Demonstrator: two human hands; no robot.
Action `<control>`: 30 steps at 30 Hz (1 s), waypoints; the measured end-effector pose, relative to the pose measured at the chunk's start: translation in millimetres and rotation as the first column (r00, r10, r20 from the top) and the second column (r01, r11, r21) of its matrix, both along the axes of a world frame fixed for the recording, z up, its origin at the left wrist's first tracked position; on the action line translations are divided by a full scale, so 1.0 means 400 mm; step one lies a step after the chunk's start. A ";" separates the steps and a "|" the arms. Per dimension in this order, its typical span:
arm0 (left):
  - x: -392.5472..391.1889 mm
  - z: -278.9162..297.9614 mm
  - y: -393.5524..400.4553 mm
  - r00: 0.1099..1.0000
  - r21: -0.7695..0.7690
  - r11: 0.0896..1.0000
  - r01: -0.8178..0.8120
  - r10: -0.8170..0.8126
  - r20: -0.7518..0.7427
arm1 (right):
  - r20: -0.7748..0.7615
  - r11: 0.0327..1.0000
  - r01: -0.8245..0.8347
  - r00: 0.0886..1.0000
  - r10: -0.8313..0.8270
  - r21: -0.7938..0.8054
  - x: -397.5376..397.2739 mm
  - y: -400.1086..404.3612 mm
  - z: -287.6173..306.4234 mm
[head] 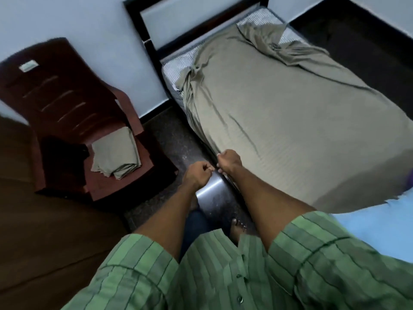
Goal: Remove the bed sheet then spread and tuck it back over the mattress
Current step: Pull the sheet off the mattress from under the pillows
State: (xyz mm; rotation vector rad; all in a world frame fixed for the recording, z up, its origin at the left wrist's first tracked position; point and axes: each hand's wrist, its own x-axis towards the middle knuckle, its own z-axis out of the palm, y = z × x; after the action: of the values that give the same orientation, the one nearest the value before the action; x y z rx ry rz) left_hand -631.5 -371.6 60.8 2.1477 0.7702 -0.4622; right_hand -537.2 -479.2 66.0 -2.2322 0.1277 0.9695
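Evidently two hands: right hand (230, 161) grips one sheet (290, 121); left hand (197, 175) fisted.

Green striped button-up shirt (223, 276), short sleeves, dark blue trousers (194, 222), bare foot (238, 227)

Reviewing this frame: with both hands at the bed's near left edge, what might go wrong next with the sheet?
1. The olive-green bed sheet is bunched at both head corners, leaving the white striped mattress bare there; pulling further at the near edge may uncover more.
2. The right hand grips the sheet's edge, but the left hand looks curled beside it with no clear hold, so tension may go uneven.
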 end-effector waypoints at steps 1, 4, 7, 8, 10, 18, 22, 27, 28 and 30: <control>0.046 -0.024 0.024 1.000 -0.009 1.000 0.025 -0.025 -0.009 | -0.031 1.000 0.026 0.999 -0.026 0.000 0.025 0.025 -0.023; 0.168 -0.106 0.092 0.999 -0.055 0.998 0.036 -0.037 -0.022 | -0.128 0.996 0.094 0.987 -0.095 -0.013 0.073 0.076 -0.088; 0.284 -0.205 0.166 0.992 -0.148 0.987 0.058 -0.073 -0.100 | -0.217 0.976 0.199 0.953 -0.213 -0.084 0.113 0.109 -0.155; 0.326 -0.247 0.193 0.987 -0.175 0.981 0.080 -0.103 -0.126 | -0.239 0.963 0.245 0.934 -0.265 -0.109 0.130 0.123 -0.186; 0.411 -0.353 0.246 0.970 -0.196 0.972 0.130 -0.166 -0.176 | -0.270 0.937 0.309 0.900 -0.343 -0.161 0.170 0.155 -0.266; 0.589 -0.632 0.365 0.901 -0.185 0.967 0.177 -0.234 -0.366 | -0.448 0.737 0.642 0.606 -0.657 -0.213 0.295 0.271 -0.498; 0.617 -0.765 0.360 0.868 -0.196 0.975 0.104 -0.185 -0.460 | -0.677 0.443 0.875 0.206 -0.707 -0.196 0.296 0.277 -0.641; 0.638 -0.887 0.340 0.950 -0.199 0.978 -0.059 -0.006 -0.312 | -0.594 0.086 0.996 0.046 -0.803 -0.039 0.265 0.285 -0.787; 0.634 -0.887 0.335 0.967 -0.171 0.984 -0.054 0.009 -0.256 | -0.574 0.059 0.998 0.031 -0.819 -0.031 0.263 0.289 -0.794; 0.611 -0.880 0.319 0.986 -0.146 0.986 -0.077 0.053 -0.160 | -0.548 0.043 0.999 0.020 -0.836 -0.029 0.254 0.292 -0.798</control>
State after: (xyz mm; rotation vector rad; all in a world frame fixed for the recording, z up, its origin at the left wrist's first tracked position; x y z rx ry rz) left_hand -387.3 -244.2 -291.0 1.9559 0.8604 -0.6397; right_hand -435.5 -362.4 -253.1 -0.9457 1.3943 0.5079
